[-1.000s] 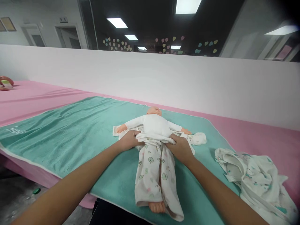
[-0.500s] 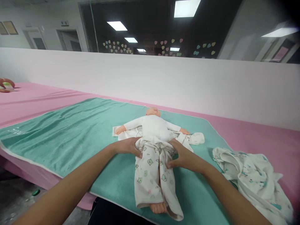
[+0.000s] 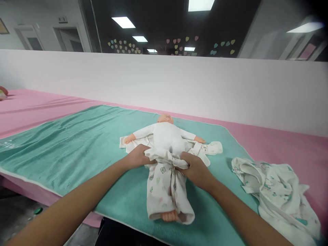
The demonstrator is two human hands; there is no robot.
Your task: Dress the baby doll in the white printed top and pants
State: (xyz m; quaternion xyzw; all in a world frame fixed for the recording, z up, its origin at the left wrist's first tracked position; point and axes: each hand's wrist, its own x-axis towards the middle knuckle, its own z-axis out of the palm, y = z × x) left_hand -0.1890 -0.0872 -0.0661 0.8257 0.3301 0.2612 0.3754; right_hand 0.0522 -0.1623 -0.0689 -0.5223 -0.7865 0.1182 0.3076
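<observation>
On towel (image 3: 77,147), doll (image 3: 164,134): head (image 3: 165,118) far, foot (image 3: 169,216) near.

Doll (image 3: 166,135): supine, partly over wht garment (image 3: 214,148) on grn towel (image 3: 77,147). Head at far end, arms out to sides; torso/arms wht, head/hands pinkish. Pants (image 3: 157,191): wht w/ sm. grn & pink print, legs side by side twd near edge. Waistband (image 3: 164,155) bunched, held both sides below belly. Toes (image 3: 169,216) protrude at hem.

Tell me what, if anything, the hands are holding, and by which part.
The printed pants, by the bunched waistband: the left hand grips one side, the right hand the other.
</observation>
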